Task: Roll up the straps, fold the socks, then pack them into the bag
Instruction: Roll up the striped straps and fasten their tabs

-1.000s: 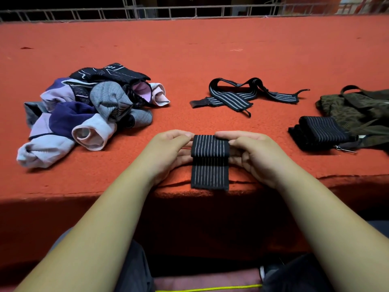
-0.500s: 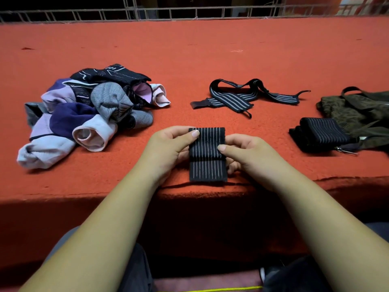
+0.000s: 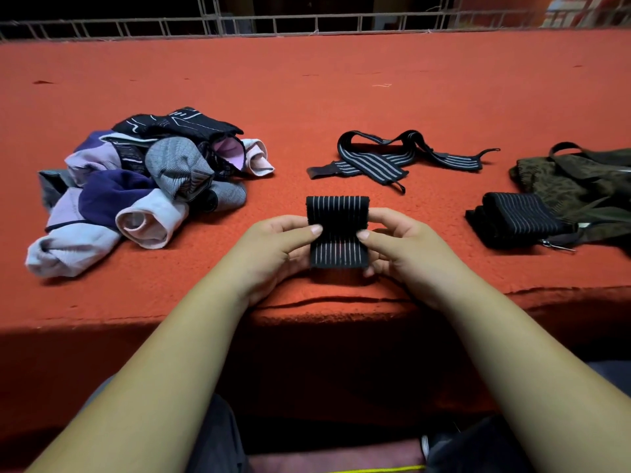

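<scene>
Left hand [image 3: 273,247] and right hand [image 3: 403,247] each pinch the half-rolled strap [image 3: 337,230] in a tight grip

Socks [image 3: 136,189] left, loose strap [image 3: 372,162] middle, bag [image 3: 580,179] right.

Red table covering [image 3: 307,90] is matt, fuzzy, felt-like cloth, its nap rough along the front edge. The near strap [image 3: 337,230] is black woven elastic, ribbed with pale stripes, no shine at all. Same weave on the loose strap [image 3: 375,162] and the rolled straps [image 3: 519,216]. The sock pile [image 3: 143,186] is soft matt knit, the grey one finely ribbed. The bag [image 3: 580,179] is dull olive fabric, with a small metal clip [image 3: 560,246] glinting beside it. Behind, the railing [image 3: 307,23] is pale metal.
</scene>
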`<state>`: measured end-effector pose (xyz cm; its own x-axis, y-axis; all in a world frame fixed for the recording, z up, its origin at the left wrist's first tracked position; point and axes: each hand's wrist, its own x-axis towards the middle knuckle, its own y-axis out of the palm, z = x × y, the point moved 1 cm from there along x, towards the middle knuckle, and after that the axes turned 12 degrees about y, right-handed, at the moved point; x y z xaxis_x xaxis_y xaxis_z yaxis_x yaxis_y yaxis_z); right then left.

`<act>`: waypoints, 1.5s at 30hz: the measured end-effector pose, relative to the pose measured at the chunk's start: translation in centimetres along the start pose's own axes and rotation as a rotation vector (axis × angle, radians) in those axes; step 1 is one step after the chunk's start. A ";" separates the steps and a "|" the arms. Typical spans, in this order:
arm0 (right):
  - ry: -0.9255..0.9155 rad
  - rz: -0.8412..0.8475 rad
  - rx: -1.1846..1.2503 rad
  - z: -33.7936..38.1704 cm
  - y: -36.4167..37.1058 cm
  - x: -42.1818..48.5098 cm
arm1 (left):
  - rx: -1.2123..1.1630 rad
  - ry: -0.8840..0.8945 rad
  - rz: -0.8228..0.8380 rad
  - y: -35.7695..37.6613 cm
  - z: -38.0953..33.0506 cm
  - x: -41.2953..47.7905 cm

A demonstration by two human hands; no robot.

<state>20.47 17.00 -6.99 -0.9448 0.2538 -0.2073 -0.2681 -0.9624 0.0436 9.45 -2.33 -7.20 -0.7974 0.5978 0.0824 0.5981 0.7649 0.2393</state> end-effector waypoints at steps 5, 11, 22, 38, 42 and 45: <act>0.016 -0.003 0.126 0.1 -0.2 -0.3 | -0.001 -0.061 -0.050 0.1 0.0 0.4; 0.042 -0.031 0.161 0.3 0.0 -0.5 | -0.002 -0.037 -0.010 0.4 0.2 0.5; -0.075 -0.242 -0.107 -0.1 -0.8 -0.4 | 0.011 0.054 -0.021 1.7 0.6 0.6; -0.005 -0.299 -0.241 0.2 -1.5 -0.8 | 0.192 0.122 -0.129 2.5 1.7 1.3; -0.046 -0.260 -0.266 0.2 -1.7 -1.1 | 0.162 0.147 -0.148 3.1 1.6 1.3; -0.113 -0.304 -0.321 0.1 -2.2 -1.3 | 0.164 0.156 -0.162 3.9 1.3 1.2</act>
<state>22.32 18.78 -6.75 -0.8515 0.5215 -0.0554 -0.4815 -0.8193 -0.3114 10.90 1.68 -7.40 -0.8790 0.4297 0.2065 0.4562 0.8840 0.1024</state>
